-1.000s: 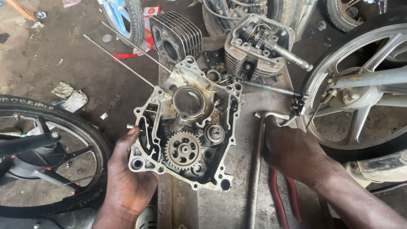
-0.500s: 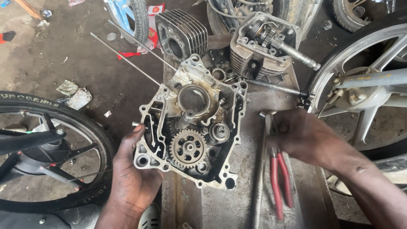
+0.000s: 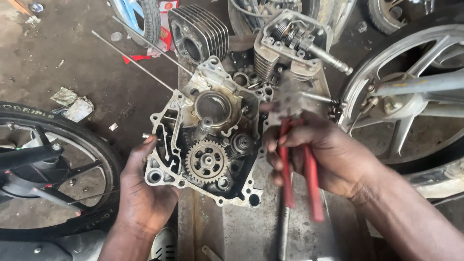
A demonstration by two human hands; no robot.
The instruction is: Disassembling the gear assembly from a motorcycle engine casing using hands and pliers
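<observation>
Engine crankcase half and red-handled pliers

The grimy aluminium crankcase half lies open side up at centre, its toothed gear near 6 o'clock; the red-handled pliers stand at its 3 o'clock, jaws toward 12, blurred.

Engine crankcase lies on metal workbench.

A dusty, oil-stained concrete floor spreads under flat daylight, strewn with crumpled paper scraps and a red wrapper. A black spoked motorcycle wheel lies at left; a silver alloy wheel stands at right.
</observation>
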